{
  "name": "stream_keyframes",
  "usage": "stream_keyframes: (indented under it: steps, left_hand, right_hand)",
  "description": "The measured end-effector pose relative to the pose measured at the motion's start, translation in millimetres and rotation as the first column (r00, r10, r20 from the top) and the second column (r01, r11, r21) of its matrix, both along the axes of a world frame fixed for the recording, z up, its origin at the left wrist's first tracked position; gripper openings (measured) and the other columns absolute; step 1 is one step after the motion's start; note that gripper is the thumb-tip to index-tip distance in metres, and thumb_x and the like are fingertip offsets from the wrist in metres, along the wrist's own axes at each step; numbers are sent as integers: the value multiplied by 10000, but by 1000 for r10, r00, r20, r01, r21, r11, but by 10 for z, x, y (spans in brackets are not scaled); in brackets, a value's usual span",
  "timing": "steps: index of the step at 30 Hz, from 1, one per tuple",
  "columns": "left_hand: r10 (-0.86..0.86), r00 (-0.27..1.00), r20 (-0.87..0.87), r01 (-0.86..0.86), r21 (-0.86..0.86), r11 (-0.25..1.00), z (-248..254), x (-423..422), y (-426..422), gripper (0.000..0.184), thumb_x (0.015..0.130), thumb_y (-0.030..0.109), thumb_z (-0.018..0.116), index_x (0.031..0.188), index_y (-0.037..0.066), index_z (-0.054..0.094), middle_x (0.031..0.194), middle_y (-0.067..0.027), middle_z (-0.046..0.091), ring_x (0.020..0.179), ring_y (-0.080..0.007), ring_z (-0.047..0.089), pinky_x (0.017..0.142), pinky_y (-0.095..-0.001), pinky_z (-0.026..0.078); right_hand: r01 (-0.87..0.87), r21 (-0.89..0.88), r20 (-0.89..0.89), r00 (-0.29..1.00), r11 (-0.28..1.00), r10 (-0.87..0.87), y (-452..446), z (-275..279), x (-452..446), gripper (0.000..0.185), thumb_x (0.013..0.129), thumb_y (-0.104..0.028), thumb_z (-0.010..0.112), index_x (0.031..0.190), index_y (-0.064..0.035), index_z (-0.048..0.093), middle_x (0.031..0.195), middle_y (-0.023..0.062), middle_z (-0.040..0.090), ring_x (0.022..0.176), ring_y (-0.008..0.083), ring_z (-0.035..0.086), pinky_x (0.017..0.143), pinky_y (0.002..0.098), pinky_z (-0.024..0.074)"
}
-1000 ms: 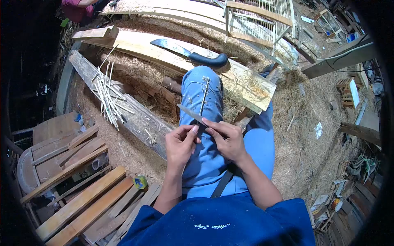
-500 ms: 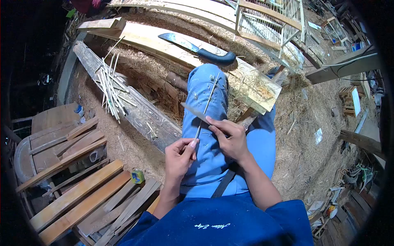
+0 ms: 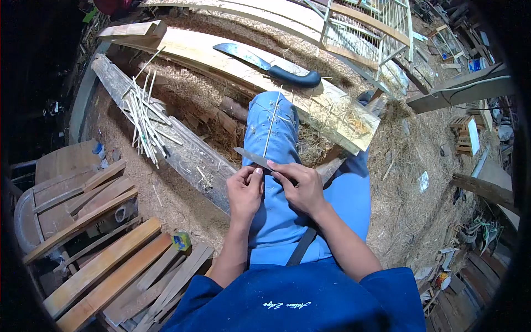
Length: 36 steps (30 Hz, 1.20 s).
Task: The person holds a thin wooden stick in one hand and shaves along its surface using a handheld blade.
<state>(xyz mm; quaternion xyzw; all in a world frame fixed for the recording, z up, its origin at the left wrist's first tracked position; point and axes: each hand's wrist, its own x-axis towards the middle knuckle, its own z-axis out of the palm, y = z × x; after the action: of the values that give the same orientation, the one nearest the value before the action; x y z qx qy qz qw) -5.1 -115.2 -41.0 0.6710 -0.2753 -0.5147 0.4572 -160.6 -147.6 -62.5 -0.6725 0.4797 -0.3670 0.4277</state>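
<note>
A thin stick (image 3: 271,130) lies along the raised knee of the blue trousers (image 3: 259,216), its near end pinched in my left hand (image 3: 245,191). My right hand (image 3: 300,187) grips a small knife blade (image 3: 251,156), which crosses the stick just beyond my left fingertips. The small knife's handle is hidden by my right hand. Beyond the knee, a large knife (image 3: 267,65) with a black handle rests on a pale plank. A bundle of thin pale sticks (image 3: 145,119) lies on the grey weathered board (image 3: 191,156) to the left.
Wooden slats (image 3: 105,265) and a yellow-green block (image 3: 181,240) are at the lower left. A barred wooden frame (image 3: 368,33) stands at the top right. Shavings (image 3: 404,205) cover the ground. Part of a person in red (image 3: 113,5) shows at the top left.
Between the earlier frames my left hand drew back along the stick, away from the blade; now both hands are close together again. The head view has shifted slightly.
</note>
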Motion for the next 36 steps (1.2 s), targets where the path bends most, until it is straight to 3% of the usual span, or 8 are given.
stream_keyframes:
  steps: [4,7,9,16,18,23,30,36]
  left_hand:
    - [24,1000,3,-24,2,1000,40,77,80,169,995,133,605,962,-14,680,610,48,523,483,-17,418,423,-200,285]
    - [38,999,-30,-36,41,998,92,173,250,186,996,132,610,1008,-37,688,621,45,537,495,-12,426,433,-193,294]
    - [48,996,-77,-42,81,996,108,247,405,199,1000,122,606,1022,-57,690,628,40,547,506,-8,434,447,-184,309]
    - [116,983,-143,-106,73,992,159,339,371,204,1004,122,597,1002,-55,698,607,44,532,500,-10,425,445,-193,301]
    - [0,1000,-28,1,30,1000,186,349,143,219,1011,138,588,1011,-50,701,592,43,522,495,-13,422,440,-202,298]
    - [-29,1000,10,28,45,999,-43,362,-58,225,1008,139,578,888,-28,669,575,47,515,474,-16,417,434,-214,309]
    - [0,1000,-21,1,21,1000,5,376,174,211,1008,138,590,1011,-45,695,585,55,513,486,-8,420,437,-206,303]
    - [-13,998,-62,19,106,994,120,446,657,211,1000,133,601,1006,-49,708,567,66,499,457,-6,390,422,-197,262]
  right_hand:
    - [-17,-15,-84,996,1000,15,6,45,124,269,855,-69,722,1118,-116,746,794,122,691,662,281,658,583,367,501]
    - [37,-63,-108,993,997,-44,-22,1,231,269,855,-67,725,1118,-118,745,785,123,688,653,288,659,579,370,502]
    - [77,-79,-120,989,994,-86,-64,-30,288,269,872,-195,721,1139,-223,741,747,86,648,644,298,646,566,414,498]
    - [31,-72,-93,995,997,-37,-172,-53,422,267,880,-181,713,1145,-198,739,808,88,690,677,294,667,595,404,518]
    - [-23,-130,-43,999,991,18,-176,4,438,261,882,-173,712,1142,-186,740,828,90,702,690,297,673,607,397,524]
    - [-46,-73,-93,995,996,39,-144,49,399,268,878,-173,715,1143,-202,740,833,90,703,677,297,671,596,399,519]
    - [-6,-92,-282,959,996,-20,-106,115,431,264,868,-216,727,1130,-241,745,709,66,630,605,290,634,532,422,484]
    - [65,-110,-239,967,992,-90,-163,33,443,257,873,-211,719,1127,-233,745,728,68,642,629,288,643,556,416,492]
